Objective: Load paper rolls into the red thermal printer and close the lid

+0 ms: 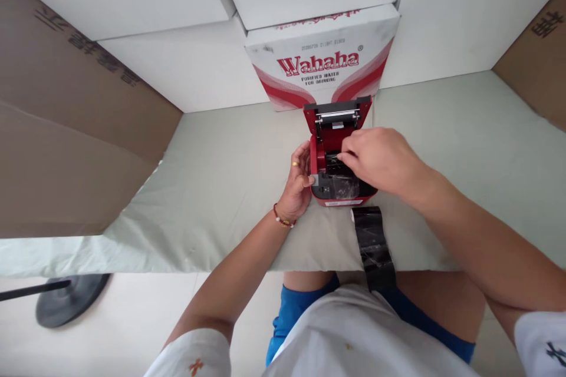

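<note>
A small red and black label printer (315,156) stands on the cloth-covered table with its lid (338,107) raised. My left hand (298,185) grips the printer's left side, thumb at the front corner and fingers along the wall. Over the printer's right side reaches my right hand (375,159), its thumb and fingers pinched at the shiny black ribbon (332,164) inside. Its other fingertips are partly hidden. Creased black film (345,187) lies across the printer's front edge. Just in front, a loose roll of black ribbon (374,241) trails over the table edge towards my lap.
A Wahaha water carton (322,65) stands right behind the printer, against stacked white boxes (154,0). Brown cartons flank the table at left (66,129) and right (537,53). Pale green cloth (212,188) covers the tabletop. A black round stand base (71,300) is on the floor.
</note>
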The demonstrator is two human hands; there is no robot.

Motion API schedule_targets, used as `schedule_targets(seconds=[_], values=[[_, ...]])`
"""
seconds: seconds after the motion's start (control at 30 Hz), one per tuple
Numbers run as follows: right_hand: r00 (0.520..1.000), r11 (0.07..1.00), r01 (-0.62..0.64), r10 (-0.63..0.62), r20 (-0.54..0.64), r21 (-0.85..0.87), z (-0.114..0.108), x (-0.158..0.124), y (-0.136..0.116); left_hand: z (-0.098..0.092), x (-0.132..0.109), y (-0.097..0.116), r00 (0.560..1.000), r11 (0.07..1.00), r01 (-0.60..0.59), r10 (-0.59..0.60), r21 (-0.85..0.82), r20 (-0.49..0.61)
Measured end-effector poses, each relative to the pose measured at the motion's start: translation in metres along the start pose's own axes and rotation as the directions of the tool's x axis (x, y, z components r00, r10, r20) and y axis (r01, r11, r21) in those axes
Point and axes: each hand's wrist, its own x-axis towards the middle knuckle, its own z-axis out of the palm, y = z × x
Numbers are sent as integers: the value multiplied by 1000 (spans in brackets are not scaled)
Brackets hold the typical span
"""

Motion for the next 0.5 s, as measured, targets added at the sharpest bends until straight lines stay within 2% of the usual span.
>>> schedule_targets(seconds=[0.07,0.13,0.33,0.43,0.5], values=[[988,995,-36,50,145,-97,1,20,-7,0,0,1,1000,1000,11,-11,2,-4],[974,991,-58,83,211,-123,5,34,-12,0,0,2,1000,1000,23,-23,3,-2],[963,989,-69,101,250,-134,9,44,-15,1,2,4,998,997,60,-60,-54,3],[969,987,-99,124,213,-125,-1,28,-16,2,3,5,998,997,58,-58,-53,4],[990,995,-92,96,106,-40,-10,2,-9,2,3,5,998,997,58,-58,-49,10]])
